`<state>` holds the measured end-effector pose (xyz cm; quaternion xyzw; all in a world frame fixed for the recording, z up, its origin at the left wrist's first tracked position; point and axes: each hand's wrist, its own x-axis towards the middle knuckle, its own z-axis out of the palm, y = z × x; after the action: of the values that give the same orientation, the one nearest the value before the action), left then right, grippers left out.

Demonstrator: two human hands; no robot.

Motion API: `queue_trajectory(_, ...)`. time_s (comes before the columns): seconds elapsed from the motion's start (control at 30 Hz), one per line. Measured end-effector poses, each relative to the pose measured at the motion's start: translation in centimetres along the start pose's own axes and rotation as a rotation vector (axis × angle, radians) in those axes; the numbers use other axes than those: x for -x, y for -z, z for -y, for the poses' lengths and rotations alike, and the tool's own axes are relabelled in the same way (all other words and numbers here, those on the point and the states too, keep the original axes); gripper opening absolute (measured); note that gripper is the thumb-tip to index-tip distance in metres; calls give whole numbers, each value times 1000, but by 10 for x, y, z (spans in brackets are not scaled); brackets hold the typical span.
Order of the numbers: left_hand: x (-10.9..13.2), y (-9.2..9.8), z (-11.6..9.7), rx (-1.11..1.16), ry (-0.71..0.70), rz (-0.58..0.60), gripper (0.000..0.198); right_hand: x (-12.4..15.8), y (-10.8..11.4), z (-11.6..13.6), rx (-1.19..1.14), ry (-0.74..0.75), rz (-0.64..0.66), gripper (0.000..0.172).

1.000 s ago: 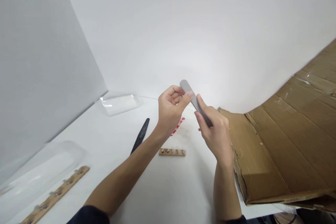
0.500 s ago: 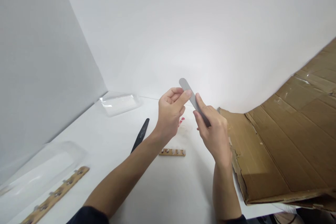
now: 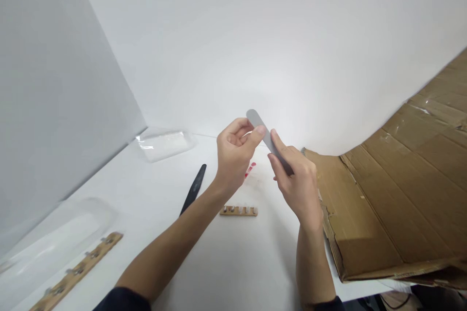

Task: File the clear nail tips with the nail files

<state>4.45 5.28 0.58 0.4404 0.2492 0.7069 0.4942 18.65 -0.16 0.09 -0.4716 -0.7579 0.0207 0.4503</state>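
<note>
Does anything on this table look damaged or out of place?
Yes: the flattened cardboard sheet on the right is creased, its left edge torn and ragged beside the right hand holding the grey file.

grey nail file (image 3: 260, 128), black file (image 3: 193, 193)

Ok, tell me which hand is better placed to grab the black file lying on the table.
Left, probably: the left hand hovers nearer the black file, while the right hand grips the grey file.
</note>
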Motion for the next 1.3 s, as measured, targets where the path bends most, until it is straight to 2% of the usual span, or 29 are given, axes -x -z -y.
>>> queue_trajectory(0.1,-1,3,2,-53,-74,-7,30,0,0,0,-14,-1,-2,51)
queue_trajectory(0.23,-3,4,3,-67,-86,31,33,0,1,2,-34,-1,-7,52)
queue_trajectory(0.37,-2,-1,3,-43,-41,44,43,0,3,3,-29,6,0,53)
queue_trajectory(0.5,0,-4,2,-34,25,-7,46,0,2,1,-16,7,-17,54)
queue_trajectory(0.8,0,-3,0,40,71,-1,40,0,-1,-1,8,0,-38,53)
queue_trajectory(1.0,2,2,4,71,102,87,29,1,-1,-2,34,-66,-113,50)
queue_trajectory(1.3,-1,4,8,105,125,84,30,0,-4,-6,-52,-127,-66,52)
